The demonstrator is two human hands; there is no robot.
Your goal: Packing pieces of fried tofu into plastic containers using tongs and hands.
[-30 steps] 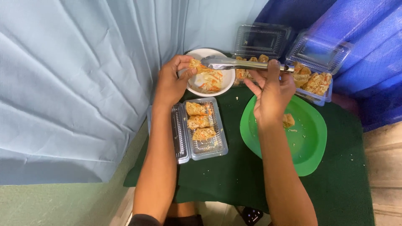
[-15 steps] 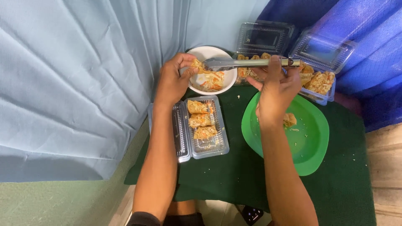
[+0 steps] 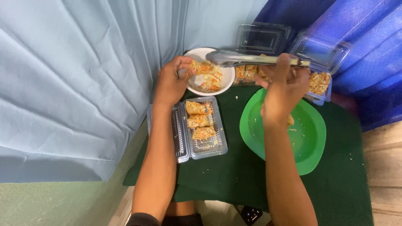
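Head view, looking down from near to far: a dark green cloth [image 3: 251, 184] is covering the table, and on it, nearest the person, a clear hinged container [image 3: 201, 127] is lying open with three breaded pieces [image 3: 198, 120] in a row. At three o'clock from that container a green plate [image 3: 307, 138] is sitting, holding crumbs and one small piece partly hidden behind the right wrist.

Farther out, the left hand [image 3: 171, 83] is pinching a filled piece [image 3: 196, 66] between thumb and fingertips, at the nine o'clock rim of a white bowl [image 3: 194, 56] of shredded orange and pale salad. The piece is looking soft, light and crumbly, with loose filling likely to spill; a gentle hold across its crusted sides, kept level, would seem safest.

The right hand [image 3: 282, 90] is clenching metal tongs [image 3: 251, 58], which are pointing toward nine o'clock over the bowl's far rim, tips blurred, nothing visibly between them.

Farthest, at twelve to two o'clock, two more clear containers [image 3: 318, 81] with raised lids are holding similar breaded pieces against blue curtains [image 3: 83, 62].
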